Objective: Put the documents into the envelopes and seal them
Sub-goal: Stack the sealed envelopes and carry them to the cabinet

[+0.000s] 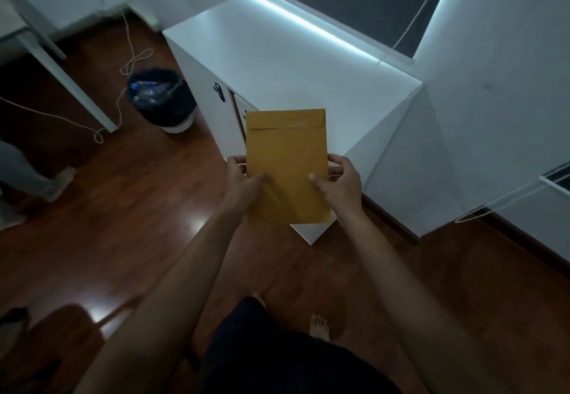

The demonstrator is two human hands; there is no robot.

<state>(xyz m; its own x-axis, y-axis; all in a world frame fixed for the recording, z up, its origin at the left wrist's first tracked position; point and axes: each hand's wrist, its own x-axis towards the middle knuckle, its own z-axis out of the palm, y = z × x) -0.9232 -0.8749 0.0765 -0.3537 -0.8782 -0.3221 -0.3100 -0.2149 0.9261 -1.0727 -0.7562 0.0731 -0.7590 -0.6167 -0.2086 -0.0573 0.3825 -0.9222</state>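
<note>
- Manila envelope held upright in the air in front of me, over the near corner of a white cabinet; flap side faces me, flap folded down at the top.
- Left hand grips its left edge, thumb across the face. Right hand grips the right edge, thumb on the face, fingers behind. Both clamped on it.
- I can't tell whether a document is inside, or whether the flap is stuck or only folded.
- Risk: if the flap is only folded, tilting could let the contents slide out onto the wooden floor.
- Risk: thumbs pressing mid-face may crease the paper.
- Risk: dim light; I could misjudge the cabinet edge and set it down half over the corner.
- Outward: lined bin to the left, loose cords on the floor near it, well apart from my hands.
</note>
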